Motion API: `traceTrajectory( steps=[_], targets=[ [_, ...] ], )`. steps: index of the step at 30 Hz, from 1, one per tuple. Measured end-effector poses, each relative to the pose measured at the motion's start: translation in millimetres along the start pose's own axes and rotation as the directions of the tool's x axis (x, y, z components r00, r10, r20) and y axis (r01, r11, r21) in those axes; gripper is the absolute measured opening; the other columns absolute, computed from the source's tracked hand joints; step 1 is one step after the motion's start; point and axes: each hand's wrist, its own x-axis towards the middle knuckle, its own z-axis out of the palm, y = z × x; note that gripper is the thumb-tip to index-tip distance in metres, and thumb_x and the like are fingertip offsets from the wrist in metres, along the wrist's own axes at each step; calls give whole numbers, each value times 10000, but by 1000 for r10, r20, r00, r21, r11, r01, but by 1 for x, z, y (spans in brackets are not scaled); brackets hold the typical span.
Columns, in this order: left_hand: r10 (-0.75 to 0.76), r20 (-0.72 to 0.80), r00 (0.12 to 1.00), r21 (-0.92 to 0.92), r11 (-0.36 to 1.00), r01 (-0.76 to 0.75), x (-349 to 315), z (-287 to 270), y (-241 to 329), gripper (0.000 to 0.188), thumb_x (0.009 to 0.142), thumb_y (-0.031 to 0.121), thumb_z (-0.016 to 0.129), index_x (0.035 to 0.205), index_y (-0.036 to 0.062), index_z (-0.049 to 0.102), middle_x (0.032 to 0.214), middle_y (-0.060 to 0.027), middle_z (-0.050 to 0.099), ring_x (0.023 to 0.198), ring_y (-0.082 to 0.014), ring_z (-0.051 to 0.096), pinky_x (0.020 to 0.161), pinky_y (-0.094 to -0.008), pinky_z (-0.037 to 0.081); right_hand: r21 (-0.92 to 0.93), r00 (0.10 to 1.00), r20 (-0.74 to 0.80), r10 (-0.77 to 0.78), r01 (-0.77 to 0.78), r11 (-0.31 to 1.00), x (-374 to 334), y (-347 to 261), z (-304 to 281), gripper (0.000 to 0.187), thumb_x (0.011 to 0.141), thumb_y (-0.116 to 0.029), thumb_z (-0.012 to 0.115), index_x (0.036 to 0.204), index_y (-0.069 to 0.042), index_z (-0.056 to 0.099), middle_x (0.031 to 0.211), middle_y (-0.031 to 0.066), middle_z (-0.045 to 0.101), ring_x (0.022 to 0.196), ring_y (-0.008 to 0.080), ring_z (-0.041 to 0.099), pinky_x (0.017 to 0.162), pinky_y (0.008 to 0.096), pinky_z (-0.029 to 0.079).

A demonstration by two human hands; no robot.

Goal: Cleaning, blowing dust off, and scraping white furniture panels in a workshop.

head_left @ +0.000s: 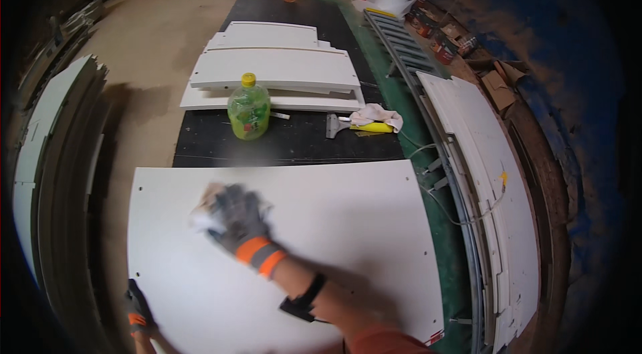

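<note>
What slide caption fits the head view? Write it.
Gloved right hand over a cloth on a white panel, left hand at the panel's left edge.

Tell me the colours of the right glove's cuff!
The right cuff is orange with a grey band across its middle, seen best in the head view.

Tan floor (154, 39); grey roller conveyor (401, 44) right; dim blue surface (535, 46), perhaps wall.

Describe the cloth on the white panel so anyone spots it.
Find the large white panel nearest the wearer. On its upper left, the right hand, in a grey glove with orange cuff, partly covers a blurred beige-and-white cloth. Unlike the pale crumpled rag by the yellow-handled scraper, it is under a hand.
</note>
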Motion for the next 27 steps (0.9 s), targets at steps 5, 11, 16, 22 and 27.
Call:
traceTrajectory(
  steps=[5, 11, 16, 22, 27],
  targets=[
    [93, -107, 990, -46, 994, -98, 41, -17, -65, 603, 962, 493, 474, 1002, -82, 649, 773, -138, 643, 726, -182, 545, 686, -360, 443, -87, 841, -409, 353, -421, 903, -38, 215, -9, 578, 796, -533, 621, 1177, -103, 557, 1162, 104, 539, 1139, 294, 481, 920, 477, 398],
    [176, 130, 976, -102, 981, -163, 46, -2, -44, 567, 993, 448, 445, 1046, -76, 654, 899, -119, 690, 845, -181, 591, 769, -338, 463, 131, 488, -309, 816, -828, 545, -129, 363, -46, 627, 833, -407, 617, 1323, -41, 480, 1298, 210, 530, 1236, 359, 480, 1020, 439, 400],
    [170, -7, 985, -109, 979, -170, 36, -18, -72, 561, 1007, 433, 433, 1076, -81, 648, 968, -103, 699, 907, -176, 611, 812, -323, 467, 245, 609, -433, 665, -630, 737, -217, 287, -44, 523, 830, -222, 631, 1266, 29, 488, 1194, 268, 568, 1115, 415, 544, 978, 447, 431],
    [165, 68, 984, 4, 986, -166, 22, -10, -43, 500, 1032, 336, 395, 998, -124, 589, 774, -112, 654, 777, -151, 504, 720, -340, 456, -186, 643, -445, 623, -747, 638, -261, 307, -30, 701, 843, -354, 653, 1316, 110, 425, 1352, 332, 444, 1275, 473, 407, 1095, 501, 315],
    [-27, 34, 999, 254, 967, 17, -12, -8, 15, 487, 966, 387, 428, 944, -44, 653, 866, -299, 623, 794, -356, 627, 786, -444, 474, -109, 785, -351, 511, -576, 810, -103, 285, -34, 683, 858, -298, 634, 1378, 67, 386, 1386, 289, 441, 1269, 431, 431, 1091, 461, 314]
  ],
)
